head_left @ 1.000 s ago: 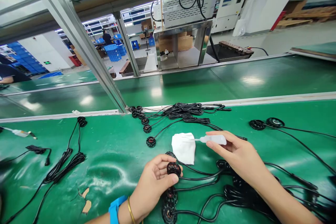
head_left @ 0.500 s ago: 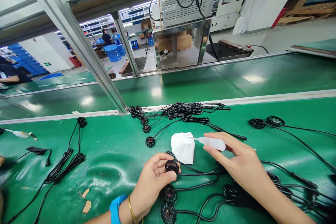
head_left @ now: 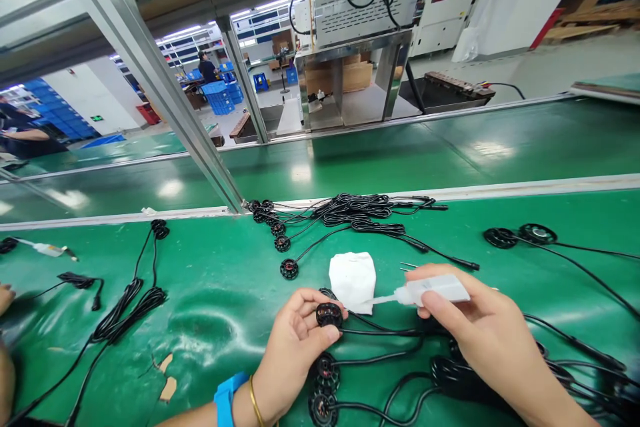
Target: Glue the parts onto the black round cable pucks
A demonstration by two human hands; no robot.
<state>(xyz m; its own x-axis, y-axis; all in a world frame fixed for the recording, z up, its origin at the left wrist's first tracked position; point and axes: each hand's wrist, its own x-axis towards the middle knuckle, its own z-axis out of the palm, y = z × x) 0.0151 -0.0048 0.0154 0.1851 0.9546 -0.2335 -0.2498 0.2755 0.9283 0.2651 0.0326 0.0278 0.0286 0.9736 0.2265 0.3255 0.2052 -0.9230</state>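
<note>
Where the bench ends at left: another person's hand (head_left: pixel 5 297) shows at the edge of view, with a tied black cable (head_left: pixel 117 320) lying between it and the work.
Left hand (head_left: pixel 293 347): fingers and thumb closed on a black round part (head_left: pixel 329 313), its lead trailing right; more round parts (head_left: pixel 323 407) rest just beneath.
White cloth (head_left: pixel 353 273): flat, just beyond the held part and to its right.
Nozzle (head_left: pixel 383 299): points left toward the round part and dips slightly nearward, in line with the bottle (head_left: pixel 435 288); its very tip is hard to tell against the cloth.
Right hand (head_left: pixel 487 320): gripping that bottle, much the nearer hand to it; two thin metal prongs (head_left: pixel 411 264) jut past its fingers.
Room: green surface (head_left: pixel 225 267) spreads left of the left hand; heaped cables (head_left: pixel 445 373) crowd under the right wrist; a pale rail (head_left: pixel 550 189) bounds the back.
</note>
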